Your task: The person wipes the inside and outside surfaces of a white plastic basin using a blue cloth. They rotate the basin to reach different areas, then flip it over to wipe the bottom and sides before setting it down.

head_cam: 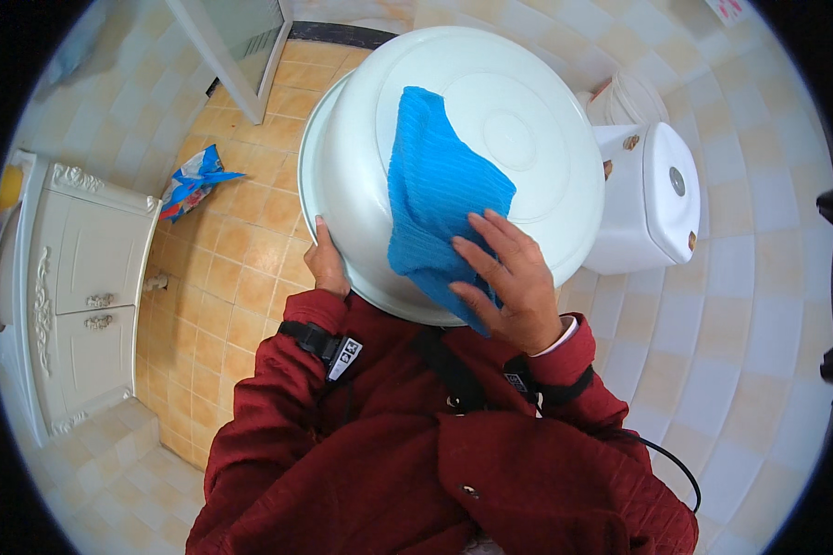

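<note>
A large pale mint-white basin is tilted in front of me, its ringed underside facing me. My left hand grips its flared rim on the left, thumb on the outside and the other fingers mostly hidden. A ribbed blue cloth lies draped across the basin's side and base. My right hand rests on the lower right part of this cloth with its fingers spread. Whatever is behind the basin is hidden.
A white toilet tank stands at the right, a translucent bucket behind it. A white cabinet lines the left. A crumpled plastic bag lies on the tiled floor, near a framed glass door. A black cable hangs by my right sleeve.
</note>
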Motion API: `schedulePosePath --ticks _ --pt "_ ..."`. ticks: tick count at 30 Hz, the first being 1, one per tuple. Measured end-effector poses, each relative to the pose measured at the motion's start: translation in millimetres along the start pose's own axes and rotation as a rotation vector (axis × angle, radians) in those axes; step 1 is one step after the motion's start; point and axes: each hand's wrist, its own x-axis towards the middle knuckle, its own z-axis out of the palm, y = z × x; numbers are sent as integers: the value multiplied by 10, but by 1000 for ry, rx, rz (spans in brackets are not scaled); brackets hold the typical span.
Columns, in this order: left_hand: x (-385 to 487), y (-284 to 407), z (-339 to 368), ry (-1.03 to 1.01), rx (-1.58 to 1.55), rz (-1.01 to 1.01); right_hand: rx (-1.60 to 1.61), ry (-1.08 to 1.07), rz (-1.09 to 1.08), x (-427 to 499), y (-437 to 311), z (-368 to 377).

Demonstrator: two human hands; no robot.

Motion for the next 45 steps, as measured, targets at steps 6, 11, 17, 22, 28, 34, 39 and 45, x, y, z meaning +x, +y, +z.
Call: schedulePosePath --ticks 6,11,17,22,28,34,39,45 --pt "-44 37 12 -9 -19 -14 -73 -209 -60 32 -108 203" --pt "-83 71 30 6 16 -1 -161 -320 -251 217 -5 175" --pt "-60 29 -8 -31 -3 4 -200 -385 -474 870 124 256" --pt "4 -45 -32 -15 95 8 -273 -306 -526 1597 332 444" --pt "-25 7 -25 -23 171 -24 -349 -324 -411 2456 850 710" --pt "-194 164 64 -25 69 181 -359 -563 -4 3074 1208 831" --pt "-227 265 55 -73 91 57 -295 -662 -288 2915 839 1061" --pt "-201 216 74 -52 106 125 -121 -866 -623 2535 419 1120"
